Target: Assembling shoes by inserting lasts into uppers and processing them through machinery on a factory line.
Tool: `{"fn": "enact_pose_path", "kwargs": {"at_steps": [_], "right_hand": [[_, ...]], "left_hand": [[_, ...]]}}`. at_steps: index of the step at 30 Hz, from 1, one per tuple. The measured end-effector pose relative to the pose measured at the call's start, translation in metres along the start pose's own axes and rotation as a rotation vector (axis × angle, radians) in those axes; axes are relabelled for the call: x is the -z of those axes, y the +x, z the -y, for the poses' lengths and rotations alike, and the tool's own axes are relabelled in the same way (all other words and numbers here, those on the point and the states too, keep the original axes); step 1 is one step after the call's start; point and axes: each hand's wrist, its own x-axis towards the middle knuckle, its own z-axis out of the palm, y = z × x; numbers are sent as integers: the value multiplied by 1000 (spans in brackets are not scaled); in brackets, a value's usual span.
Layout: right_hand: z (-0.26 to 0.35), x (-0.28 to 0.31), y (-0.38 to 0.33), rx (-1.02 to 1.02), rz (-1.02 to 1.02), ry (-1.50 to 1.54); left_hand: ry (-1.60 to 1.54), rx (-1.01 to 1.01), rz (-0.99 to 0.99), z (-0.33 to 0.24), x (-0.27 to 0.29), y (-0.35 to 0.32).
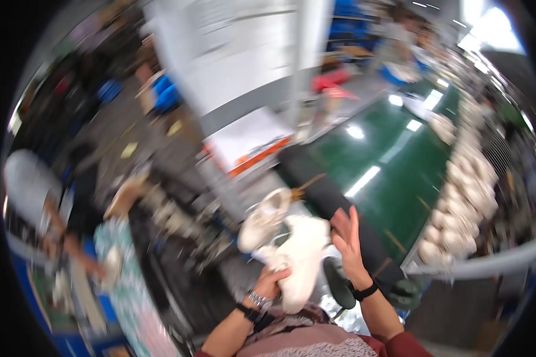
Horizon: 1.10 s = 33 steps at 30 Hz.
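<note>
A white board (247,137) with an orange strip along its near edge lies beyond the green belt's (393,172) near-left corner. The left hand (272,279) grips a white shoe (301,262) from below, above the belt's near edge; the right hand (346,238), fingers open, rests flat against the shoe's side.

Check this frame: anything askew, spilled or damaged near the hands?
Nothing clearly wrong. The left hand grips a white shoe by its lower end; the right hand is open beside it. A second white shoe lies tilted just behind. Motion blur hides any fine damage.
</note>
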Motion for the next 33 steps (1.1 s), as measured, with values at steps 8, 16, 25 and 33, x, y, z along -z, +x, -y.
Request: {"fn": "enact_pose_path", "kwargs": {"at_steps": [8,16,25,33], "right_hand": [[-62,-220,-15,40,299,-106],[-41,-363,25,527,376,-745],[-24,-431,28,386,499,-1116],[-35,-396,7,387,349,-927]], "left_hand": [[-351,-226,-161,-70,72,-81],[-213,-578,-109,-125,162,-80],[-906,-233,379,-138,201,-46],[-368,-333,-58,-124,156,-95]]}}
